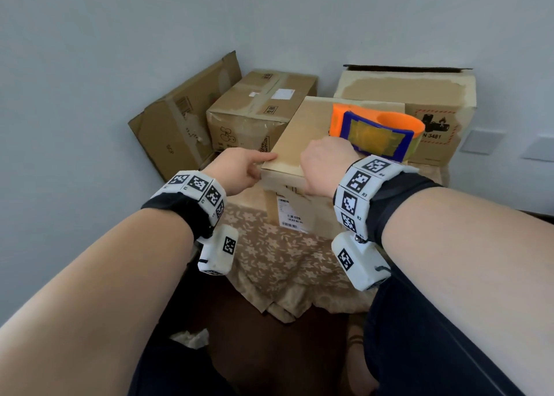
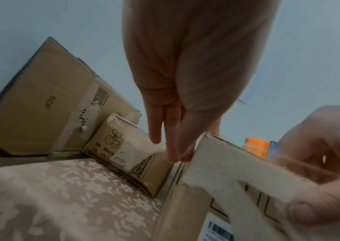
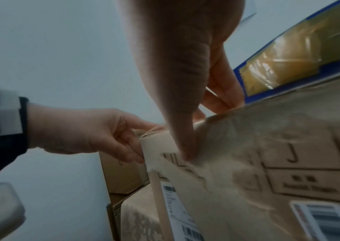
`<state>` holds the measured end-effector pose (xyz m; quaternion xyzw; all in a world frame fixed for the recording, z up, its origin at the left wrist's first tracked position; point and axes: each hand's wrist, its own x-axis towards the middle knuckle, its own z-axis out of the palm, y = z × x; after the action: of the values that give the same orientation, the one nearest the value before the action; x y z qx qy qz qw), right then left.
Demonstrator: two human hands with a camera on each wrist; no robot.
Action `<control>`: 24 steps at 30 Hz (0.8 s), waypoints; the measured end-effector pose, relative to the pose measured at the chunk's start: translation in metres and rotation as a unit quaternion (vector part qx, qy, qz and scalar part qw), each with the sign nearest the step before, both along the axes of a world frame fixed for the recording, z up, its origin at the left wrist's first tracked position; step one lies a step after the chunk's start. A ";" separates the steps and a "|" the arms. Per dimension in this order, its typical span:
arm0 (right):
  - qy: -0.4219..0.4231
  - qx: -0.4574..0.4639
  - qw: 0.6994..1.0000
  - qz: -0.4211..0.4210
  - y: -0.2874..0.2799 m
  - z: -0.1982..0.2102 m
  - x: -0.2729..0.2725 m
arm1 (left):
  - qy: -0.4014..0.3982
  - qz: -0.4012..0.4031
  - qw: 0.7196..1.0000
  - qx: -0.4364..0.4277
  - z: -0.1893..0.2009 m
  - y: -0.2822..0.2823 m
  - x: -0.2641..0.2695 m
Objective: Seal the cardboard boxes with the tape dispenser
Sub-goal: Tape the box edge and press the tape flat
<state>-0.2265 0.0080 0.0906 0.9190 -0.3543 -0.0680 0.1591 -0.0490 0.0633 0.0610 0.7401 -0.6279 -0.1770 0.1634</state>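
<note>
Left hand (image 1: pixel 239 167) steadies the near corner of the front cardboard box (image 1: pixel 308 131), fingers straight along its side, index on top. Right hand (image 1: pixel 325 167) presses the front edge, thumb down the face. The orange-and-blue tape dispenser (image 1: pixel 377 131) sits loose on the lid, just beyond. Tilt or shove the box and it could slide off.
</note>
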 end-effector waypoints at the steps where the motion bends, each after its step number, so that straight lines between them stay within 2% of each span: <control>1: 0.015 0.000 1.000 0.005 0.000 0.001 0.005 | -0.025 -0.019 0.999 0.003 0.001 -0.003 0.001; 6: 0.064 -0.004 0.998 0.026 -0.003 0.002 0.020 | -0.149 -0.093 0.984 -0.012 -0.003 -0.019 0.006; 9: 0.077 0.001 0.997 0.031 -0.005 0.001 0.024 | -0.188 -0.119 0.974 -0.040 -0.011 -0.026 0.009; 19: 0.084 0.012 0.996 0.031 -0.004 0.003 0.027 | -0.237 -0.158 0.958 -0.026 0.009 -0.032 0.002; 24: 0.074 0.010 0.997 0.035 -0.005 0.001 0.026 | -0.197 -0.147 0.969 -0.015 0.004 -0.034 0.009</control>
<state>-0.2006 0.0034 0.0919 0.9250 -0.3082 -0.1336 0.1778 -0.0402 0.0293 0.0648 0.6573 -0.7523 -0.0399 0.0198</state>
